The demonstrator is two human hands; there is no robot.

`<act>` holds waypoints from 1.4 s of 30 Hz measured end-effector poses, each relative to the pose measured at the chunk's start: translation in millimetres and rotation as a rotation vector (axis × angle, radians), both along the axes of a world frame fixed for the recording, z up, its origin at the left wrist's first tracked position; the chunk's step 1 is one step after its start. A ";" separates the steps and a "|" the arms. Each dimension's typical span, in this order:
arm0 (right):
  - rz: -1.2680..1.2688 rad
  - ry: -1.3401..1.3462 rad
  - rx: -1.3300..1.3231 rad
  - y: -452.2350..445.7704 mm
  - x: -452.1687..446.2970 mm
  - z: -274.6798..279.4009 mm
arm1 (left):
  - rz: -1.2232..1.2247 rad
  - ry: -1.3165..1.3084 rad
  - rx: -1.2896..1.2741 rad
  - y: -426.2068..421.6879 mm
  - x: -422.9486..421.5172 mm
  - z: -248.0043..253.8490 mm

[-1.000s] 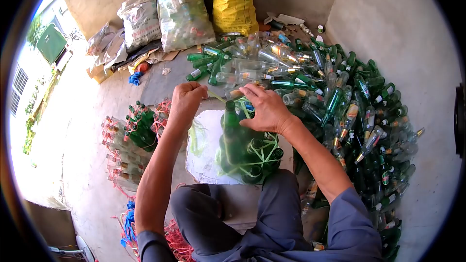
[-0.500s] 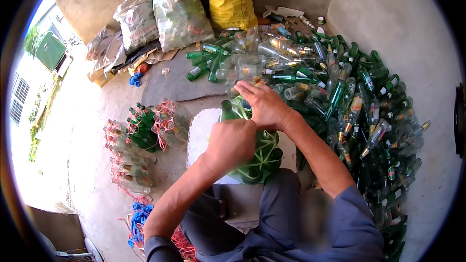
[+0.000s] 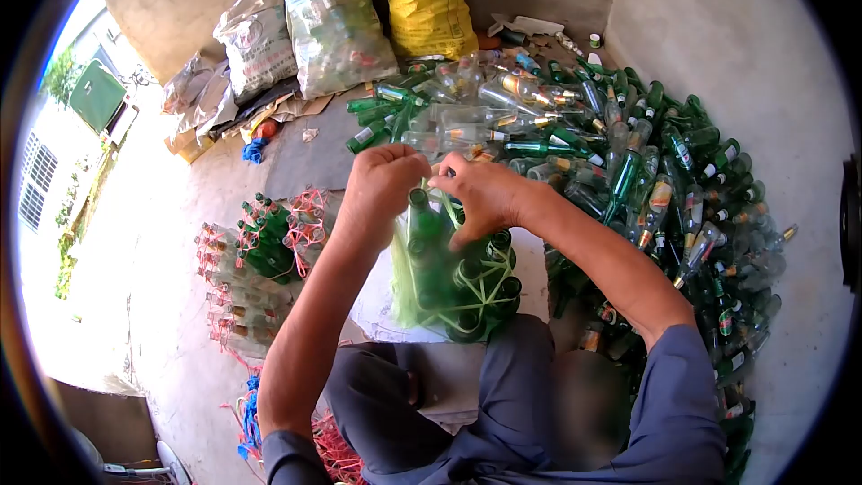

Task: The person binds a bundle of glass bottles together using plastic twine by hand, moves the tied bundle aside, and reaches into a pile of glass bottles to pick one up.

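Note:
A bundle of green glass bottles (image 3: 467, 301) stands upright in front of me on a pale, low block (image 3: 536, 274). Light green plastic twine (image 3: 409, 283) crosses between the bottle necks and hangs in a loose sheet down the left side. Above the far left of the bundle, my left hand (image 3: 386, 178) is closed in a fist around the twine. My right hand (image 3: 485, 193) pinches a strand of it just beside, thumb pointing down toward the bottles. Both hands are close together, and the strand's exact path between the fingers is partly hidden.
Loose bottles (image 3: 628, 162) form a large heap behind and to the right. Bundles tied with pink twine (image 3: 242, 283) stand left. Blue and pink twine (image 3: 337, 449) lies near my left leg. Filled sacks (image 3: 341, 27) and a yellow sack (image 3: 426, 4) lean on the back wall.
My left hand has moved from over the bundle up and away, to the left of my right hand. The right hand has turned from flat to a pinch. More of the bottles shows.

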State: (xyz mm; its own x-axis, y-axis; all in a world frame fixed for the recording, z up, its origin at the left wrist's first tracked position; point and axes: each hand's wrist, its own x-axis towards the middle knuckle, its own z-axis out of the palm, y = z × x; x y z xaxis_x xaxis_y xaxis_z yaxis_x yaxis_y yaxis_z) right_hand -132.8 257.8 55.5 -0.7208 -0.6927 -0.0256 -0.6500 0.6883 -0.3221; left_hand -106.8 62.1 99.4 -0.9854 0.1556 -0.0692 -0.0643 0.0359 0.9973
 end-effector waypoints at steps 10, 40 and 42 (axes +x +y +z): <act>0.116 0.164 -0.158 4.7 -12.1 -32.3 | 0.042 -0.106 0.258 14.1 -39.7 -8.3; 0.156 0.013 -0.218 13.1 -18.4 -28.4 | 0.413 -0.294 0.639 -47.1 -101.5 -87.7; 0.169 -0.043 -0.203 14.9 -22.3 -24.6 | 0.435 -0.310 0.618 -42.8 -104.4 -85.4</act>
